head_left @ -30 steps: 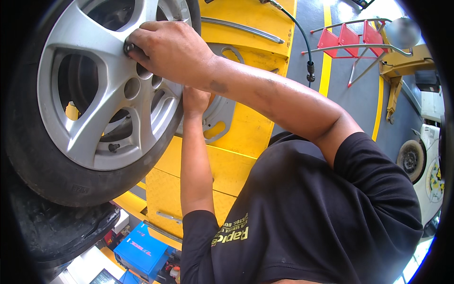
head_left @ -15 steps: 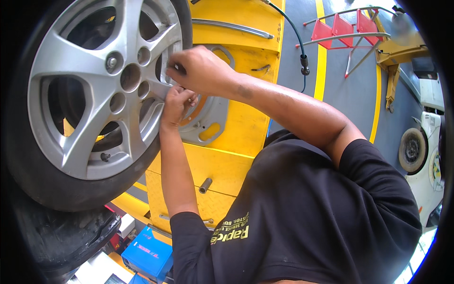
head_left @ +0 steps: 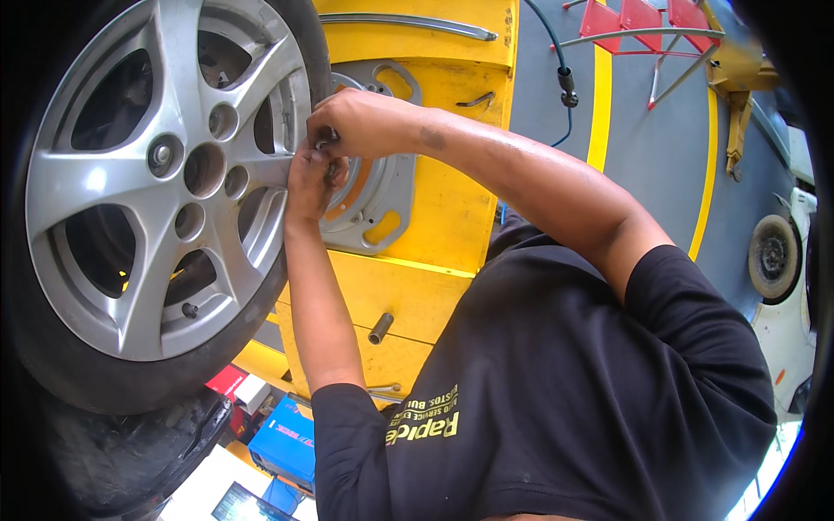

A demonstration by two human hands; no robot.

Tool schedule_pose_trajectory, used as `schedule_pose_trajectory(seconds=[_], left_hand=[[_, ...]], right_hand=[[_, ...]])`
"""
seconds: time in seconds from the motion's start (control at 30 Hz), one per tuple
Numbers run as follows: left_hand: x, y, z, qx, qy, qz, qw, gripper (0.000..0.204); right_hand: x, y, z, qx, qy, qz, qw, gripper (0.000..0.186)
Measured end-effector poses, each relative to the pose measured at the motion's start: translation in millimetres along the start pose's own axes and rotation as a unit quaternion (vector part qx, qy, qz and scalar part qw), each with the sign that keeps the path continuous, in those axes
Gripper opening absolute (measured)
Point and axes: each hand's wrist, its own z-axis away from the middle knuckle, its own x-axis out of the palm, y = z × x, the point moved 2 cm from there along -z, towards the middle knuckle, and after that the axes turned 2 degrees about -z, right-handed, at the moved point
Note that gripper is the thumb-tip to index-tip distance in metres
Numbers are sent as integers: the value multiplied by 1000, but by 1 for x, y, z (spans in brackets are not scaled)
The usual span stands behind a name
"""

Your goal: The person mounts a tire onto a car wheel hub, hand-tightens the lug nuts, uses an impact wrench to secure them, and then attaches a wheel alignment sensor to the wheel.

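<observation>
My left hand (head_left: 310, 184) is closed beside the right edge of a silver five-spoke alloy wheel (head_left: 143, 195). Just above it, my right hand (head_left: 358, 122) is bent over with its fingers curled in. The fingertips of both meet at a small dark thing (head_left: 326, 139), too hidden to name. A lug nut (head_left: 162, 155) sits in one of the holes around the hub; the other visible holes show no nut. A black tire (head_left: 130, 395) surrounds the wheel.
Behind my hands stands a yellow steel stand (head_left: 452, 182) with a grey slotted plate (head_left: 401, 187), a long metal bar (head_left: 417, 23) and a socket (head_left: 380, 328). A blue case (head_left: 285, 438) lies below. A hose (head_left: 556, 52) hangs at right, near red-stepped ladder (head_left: 638, 26).
My right hand has come down against my left, and their fingertips now meet. The view has shifted, so the wheel sits lower and further left.
</observation>
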Motion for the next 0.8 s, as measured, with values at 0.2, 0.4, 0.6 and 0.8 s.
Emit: schedule_pose_trajectory(seconds=[0.2,0.4,0.6,0.8], left_hand=[[-3,-11,-10,-53,92,-192,976,19],[-16,-11,-11,-34,49,-187,981,59],[-7,-8,-14,-153,63,-182,969,76],[-1,2,-14,-94,43,-246,964,77]], right_hand=[[-18,4,-9,158,85,-196,964,46],[14,-45,-7,66,21,-288,955,38],[38,-55,-5,40,51,-378,924,39],[46,-63,-5,88,86,-439,890,36]])
